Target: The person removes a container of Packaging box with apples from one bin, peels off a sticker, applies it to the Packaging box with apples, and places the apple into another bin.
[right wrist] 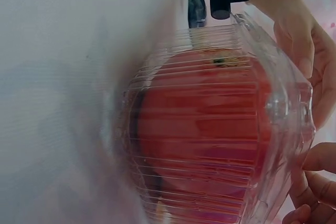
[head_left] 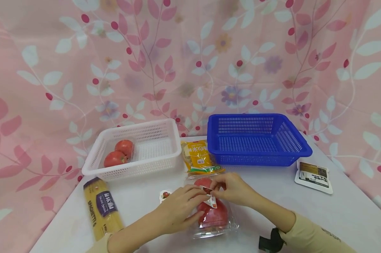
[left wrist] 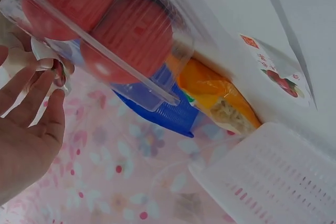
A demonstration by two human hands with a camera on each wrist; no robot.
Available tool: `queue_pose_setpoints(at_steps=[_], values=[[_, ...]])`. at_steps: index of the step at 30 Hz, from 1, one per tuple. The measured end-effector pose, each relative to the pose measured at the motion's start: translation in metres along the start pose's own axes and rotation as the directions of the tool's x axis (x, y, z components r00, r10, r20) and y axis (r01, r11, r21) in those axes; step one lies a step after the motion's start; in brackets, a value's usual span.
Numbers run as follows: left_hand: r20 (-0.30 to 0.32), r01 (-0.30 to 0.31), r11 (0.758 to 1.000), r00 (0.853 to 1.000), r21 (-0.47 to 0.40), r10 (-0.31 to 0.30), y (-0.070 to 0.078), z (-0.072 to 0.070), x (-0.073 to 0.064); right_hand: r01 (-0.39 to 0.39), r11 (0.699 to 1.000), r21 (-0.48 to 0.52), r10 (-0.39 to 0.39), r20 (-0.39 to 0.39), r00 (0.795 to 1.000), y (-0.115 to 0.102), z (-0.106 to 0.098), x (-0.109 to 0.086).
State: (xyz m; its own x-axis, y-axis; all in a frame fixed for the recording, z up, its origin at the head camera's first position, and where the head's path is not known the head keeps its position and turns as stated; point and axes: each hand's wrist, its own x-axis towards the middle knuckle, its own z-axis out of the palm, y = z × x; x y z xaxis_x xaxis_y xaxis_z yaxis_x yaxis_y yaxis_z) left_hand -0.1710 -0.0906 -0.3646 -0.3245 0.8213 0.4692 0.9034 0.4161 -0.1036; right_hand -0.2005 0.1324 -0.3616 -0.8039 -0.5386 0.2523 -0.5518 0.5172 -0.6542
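Note:
A clear plastic clamshell pack (head_left: 209, 234) with two red tomatoes (head_left: 214, 216) lies in front of me in the head view. On its lid is a white label (head_left: 212, 201) with a tomato picture. My right hand (head_left: 233, 188) pinches the label's far end between thumb and forefinger. From the near left, my left hand (head_left: 179, 211) reaches over the lid, fingers loosely extended, fingertips at the label. The left wrist view shows the left hand (left wrist: 29, 124) beside the raised label edge (left wrist: 55, 72). Ridged pack walls (right wrist: 194, 124) fill much of the right wrist view.
Behind the pack lies a yellow food bag (head_left: 198, 158). A white basket (head_left: 155, 163) holding packed tomatoes (head_left: 115, 159) stands left, a blue basket (head_left: 256, 160) right. Spaghetti (head_left: 103, 211) lies at left, a small white-edged pack (head_left: 313, 177) at right. Another label (left wrist: 278, 72) lies on the table.

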Motion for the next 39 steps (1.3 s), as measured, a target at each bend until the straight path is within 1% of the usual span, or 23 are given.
queue_pose_setpoints(at_steps=[4,7,11,15,18,22,24,26,28,29,31,32,34,35,36,37,39], values=[[0.059,0.029,1.0,0.998,0.004,-0.03,0.0,0.007,0.002,0.009,1.0,-0.01,-0.009,-0.002,1.0,0.003,0.002,0.0],[0.076,0.031,0.999,0.997,0.014,-0.032,0.001,0.009,0.001,-0.002,1.0,-0.02,0.002,-0.004,1.0,0.005,0.003,0.0],[0.046,0.019,1.0,0.999,0.009,-0.019,0.002,0.011,0.0,-0.008,0.999,-0.034,0.008,-0.008,1.0,0.007,0.005,0.0],[0.001,-0.017,1.0,1.0,0.011,0.017,0.003,0.011,-0.001,-0.002,0.999,-0.041,0.002,-0.008,1.0,0.008,0.005,0.0],[-0.012,-0.035,0.999,0.999,0.024,0.036,0.004,0.012,-0.003,0.005,0.998,-0.06,-0.006,-0.019,1.0,0.01,0.006,0.002],[-0.01,-0.047,0.998,0.999,0.046,0.048,0.007,0.011,-0.007,0.009,0.995,-0.104,-0.016,-0.062,0.998,0.016,0.007,0.007],[0.006,-0.049,0.997,0.999,0.054,0.048,0.009,0.01,-0.009,0.012,0.993,-0.12,-0.023,-0.087,0.996,0.019,0.007,0.01],[0.019,-0.053,0.997,0.998,0.056,0.052,0.011,0.009,-0.012,0.039,0.989,-0.142,-0.055,-0.115,0.992,0.023,0.008,0.013],[0.026,-0.061,0.996,0.998,0.062,0.059,0.014,0.008,-0.014,0.082,0.981,-0.178,-0.107,-0.133,0.985,0.026,0.01,0.014],[0.03,-0.063,0.996,0.998,0.063,0.061,0.015,0.007,-0.016,0.117,0.972,-0.204,-0.146,-0.133,0.98,0.027,0.01,0.014],[0.026,-0.074,0.995,0.997,0.065,0.072,0.017,0.007,-0.019,0.217,0.937,-0.272,-0.257,-0.119,0.959,0.029,0.012,0.015],[0.026,-0.079,0.994,0.997,0.069,0.077,0.018,0.006,-0.02,0.265,0.913,-0.31,-0.309,-0.1,0.946,0.029,0.012,0.015],[0.038,-0.086,0.993,0.996,0.083,0.083,0.02,0.006,-0.023,0.356,0.852,-0.385,-0.403,-0.047,0.914,0.03,0.012,0.015],[0.047,-0.087,0.992,0.995,0.086,0.083,0.021,0.005,-0.023,0.392,0.82,-0.417,-0.44,-0.02,0.898,0.03,0.012,0.015],[0.053,-0.092,0.991,0.995,0.093,0.087,0.022,0.004,-0.024,0.416,0.795,-0.442,-0.462,0.005,0.887,0.029,0.012,0.015],[0.056,-0.096,0.99,0.994,0.1,0.091,0.023,0.003,-0.025,0.421,0.785,-0.454,-0.462,0.023,0.886,0.029,0.011,0.015],[0.065,-0.096,0.991,0.994,0.09,0.09,0.023,0.002,-0.027,0.408,0.784,-0.467,-0.447,0.032,0.894,0.03,0.009,0.014]])
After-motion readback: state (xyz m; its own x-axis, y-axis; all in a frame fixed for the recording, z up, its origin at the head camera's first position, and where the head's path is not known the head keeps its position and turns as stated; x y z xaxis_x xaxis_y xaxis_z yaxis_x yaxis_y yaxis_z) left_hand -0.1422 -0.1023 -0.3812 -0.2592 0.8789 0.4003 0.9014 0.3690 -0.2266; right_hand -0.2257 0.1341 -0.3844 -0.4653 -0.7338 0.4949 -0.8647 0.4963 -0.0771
